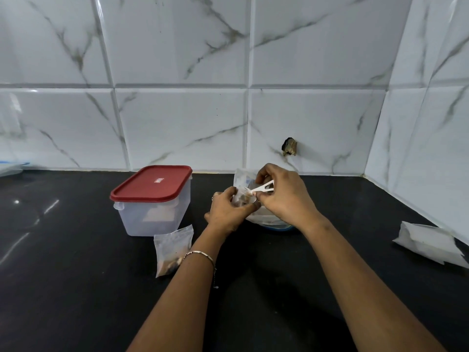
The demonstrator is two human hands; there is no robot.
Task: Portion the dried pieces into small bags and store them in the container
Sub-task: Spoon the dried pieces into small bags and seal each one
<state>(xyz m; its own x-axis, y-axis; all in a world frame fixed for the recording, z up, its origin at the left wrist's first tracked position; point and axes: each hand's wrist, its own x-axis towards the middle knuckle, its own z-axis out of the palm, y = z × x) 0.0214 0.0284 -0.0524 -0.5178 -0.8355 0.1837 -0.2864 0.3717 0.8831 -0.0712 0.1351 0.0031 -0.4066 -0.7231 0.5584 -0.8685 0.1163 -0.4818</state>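
The left hand grips a small bag of dried pieces; the right hand, touching it, pinches a white plastic spoon at its mouth. A filled bag lies below-left of the left hand, the red-lidded container further left.

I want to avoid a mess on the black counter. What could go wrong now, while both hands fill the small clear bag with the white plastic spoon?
1. The left hand pinches the small clear plastic bag in the air, so dried pieces from the white plastic spoon in the right hand may miss the small mouth and fall on the black counter.
2. The translucent container has its red lid on; the filled clear bag beside it is not yet stored.
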